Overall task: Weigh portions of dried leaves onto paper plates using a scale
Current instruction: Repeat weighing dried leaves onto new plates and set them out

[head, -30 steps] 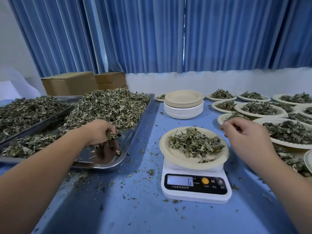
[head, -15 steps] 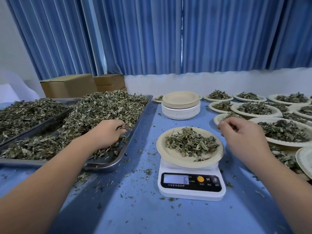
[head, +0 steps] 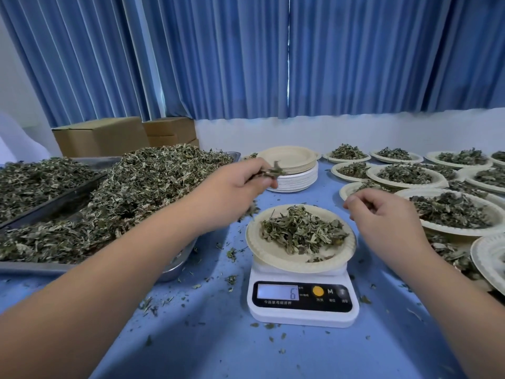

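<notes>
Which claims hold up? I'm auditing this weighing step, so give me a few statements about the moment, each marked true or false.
1. The left hand holds a pinch of dried leaves in the air. True.
2. The scale reads 6. True.
3. The plate on the scale is empty. False: a heap of leaves lies on it.
4. The stack of empty plates stands nearer the camera than the scale. False: it stands on the blue table beyond the scale.

Head view; faces forward-down, close over scale [head: 302,302]; 1 camera only
</notes>
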A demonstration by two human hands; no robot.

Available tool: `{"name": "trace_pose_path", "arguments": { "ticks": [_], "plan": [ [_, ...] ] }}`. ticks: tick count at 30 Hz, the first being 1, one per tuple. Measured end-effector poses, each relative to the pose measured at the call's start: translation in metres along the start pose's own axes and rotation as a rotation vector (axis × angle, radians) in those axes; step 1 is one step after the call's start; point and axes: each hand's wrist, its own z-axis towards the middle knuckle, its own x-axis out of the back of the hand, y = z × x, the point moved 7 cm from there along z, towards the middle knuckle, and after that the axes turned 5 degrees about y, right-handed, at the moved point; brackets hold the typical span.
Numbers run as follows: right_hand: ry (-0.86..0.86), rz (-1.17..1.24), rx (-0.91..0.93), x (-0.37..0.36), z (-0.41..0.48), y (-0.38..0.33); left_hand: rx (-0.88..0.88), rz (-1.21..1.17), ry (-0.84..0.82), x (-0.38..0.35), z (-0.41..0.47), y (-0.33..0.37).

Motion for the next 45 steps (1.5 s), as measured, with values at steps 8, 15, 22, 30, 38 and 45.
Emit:
{"name": "trace_pose_path", "arguments": {
  "ticks": [8, 15, 22, 30, 38, 45],
  "plan": [
    [0.029, -0.004, 0.011, 0.002, 0.002, 0.003, -0.186, 0.191, -0.307, -0.051, -0.013, 0.026],
    [0.028, 0.012, 0.022, 0.001, 0.003, 0.004, -0.161, 0.055, -0.13, -0.033, -0.009, 0.023],
    [0.023, 0.005, 0.014, 0.003, 0.002, 0.002, 0.023, 0.382, 0.07, 0.009, -0.008, -0.031],
    [0.025, 0.025, -0.002, 0.003, 0.001, 0.003, 0.03, 0.72, -0.324, -0.021, -0.034, -0.079],
    [0.032, -0.004, 0.004, 0.006, -0.001, 0.002, 0.05, 0.792, -0.382, -0.035, -0.039, -0.084],
    [0.026, -0.004, 0.0, 0.007, -0.003, 0.001, 0.113, 0.756, -0.312, -0.032, -0.037, -0.087]
  ]
}}
